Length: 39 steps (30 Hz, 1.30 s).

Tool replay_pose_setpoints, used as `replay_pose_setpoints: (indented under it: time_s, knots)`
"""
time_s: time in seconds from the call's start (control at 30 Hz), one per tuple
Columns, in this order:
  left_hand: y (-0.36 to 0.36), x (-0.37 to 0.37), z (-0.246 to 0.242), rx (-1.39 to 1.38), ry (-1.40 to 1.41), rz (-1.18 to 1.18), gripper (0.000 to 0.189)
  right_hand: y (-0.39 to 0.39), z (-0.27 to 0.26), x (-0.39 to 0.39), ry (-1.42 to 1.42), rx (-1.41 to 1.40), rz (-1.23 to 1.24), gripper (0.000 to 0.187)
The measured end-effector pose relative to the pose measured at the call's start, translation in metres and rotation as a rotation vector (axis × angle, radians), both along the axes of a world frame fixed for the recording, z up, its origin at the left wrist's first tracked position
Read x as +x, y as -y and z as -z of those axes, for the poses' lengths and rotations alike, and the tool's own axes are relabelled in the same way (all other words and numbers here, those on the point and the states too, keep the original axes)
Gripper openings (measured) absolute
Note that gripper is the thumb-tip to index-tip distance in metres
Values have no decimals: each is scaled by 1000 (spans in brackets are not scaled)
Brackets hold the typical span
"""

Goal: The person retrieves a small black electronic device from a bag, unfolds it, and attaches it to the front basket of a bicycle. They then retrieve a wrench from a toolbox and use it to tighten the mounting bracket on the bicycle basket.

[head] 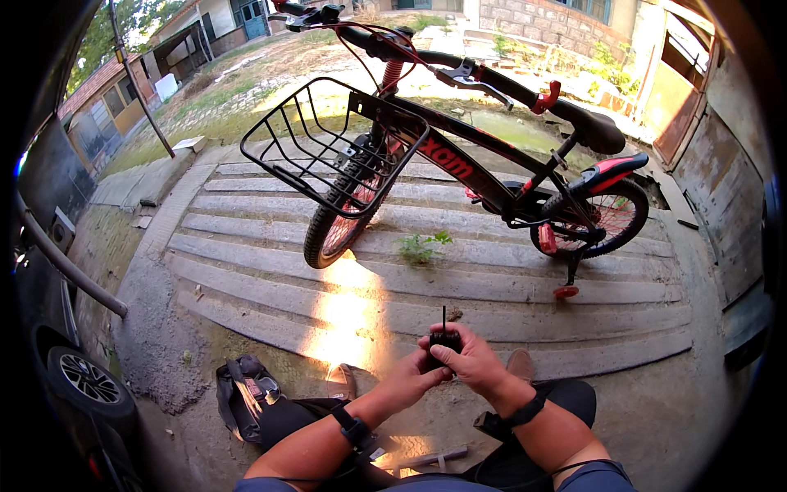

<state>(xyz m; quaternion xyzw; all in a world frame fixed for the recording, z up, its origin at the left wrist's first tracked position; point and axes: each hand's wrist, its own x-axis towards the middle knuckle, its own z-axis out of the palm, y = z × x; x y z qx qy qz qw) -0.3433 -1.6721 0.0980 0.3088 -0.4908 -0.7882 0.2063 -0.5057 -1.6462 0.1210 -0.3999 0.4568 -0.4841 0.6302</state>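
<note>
My left hand [409,381] and my right hand [464,357] meet in front of me, below the middle of the view. Between them is a small black object [444,340] with a thin dark rod pointing up; its exact kind cannot be told. My right hand grips it with the thumb across its face. My left fingers lie against its left side, partly hidden. Beyond my hands a black and red child's bicycle [467,169] stands upright, its front wheel [347,209] to the left, a black wire basket [332,147] at the front.
A dark open bag [246,400] lies on the ground by my left leg. A metal tool or bar [433,458] lies between my legs. Grooved concrete [258,243] spans the ground ahead, with a small weed [421,249]. At the left are a metal pole [74,270] and a car wheel [91,381].
</note>
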Motion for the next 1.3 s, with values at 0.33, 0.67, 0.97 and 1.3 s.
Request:
replay_pose_setpoints:
  time_s: [0.33, 0.67, 0.97, 1.3]
  knots:
    - [6, 8, 4, -25, 32, -117, 35, 3, 14, -5, -49, 17, 23, 33]
    - [7, 11, 3, -72, 57, -135, 35, 4, 14, -9, -32, 82, -1, 29]
    - [7, 10, 7, -71, 23, -145, 33, 3, 12, -10, 42, 95, -46, 28]
    - [5, 11, 0, -113, 42, -149, 30, 3, 4, -9, 124, 83, -126, 33]
